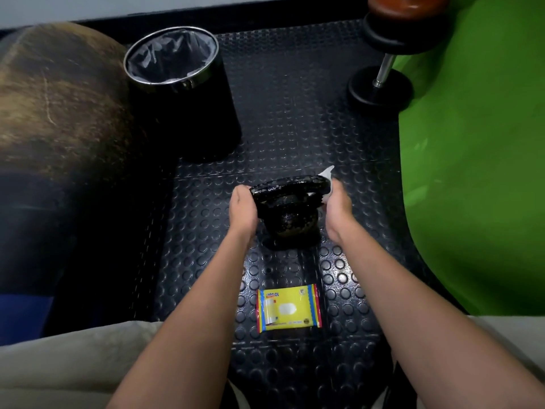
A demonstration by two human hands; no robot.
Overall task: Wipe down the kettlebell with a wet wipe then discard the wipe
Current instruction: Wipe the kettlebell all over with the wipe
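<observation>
A black kettlebell (287, 206) stands on the studded rubber floor at the centre of the head view, its surface glistening wet. My left hand (243, 206) grips the left end of its handle. My right hand (337, 209) presses a white wet wipe (328, 180) against the handle's right end; a corner of the wipe sticks up above my fingers. A yellow pack of wipes (288, 308) lies flat on the floor nearer to me, between my forearms.
A black bin with a grey liner (174, 59) stands at the back left. A dumbbell (383, 66) leans at the back right beside a green mat (477, 143). A large brown rounded object (56, 107) fills the left side.
</observation>
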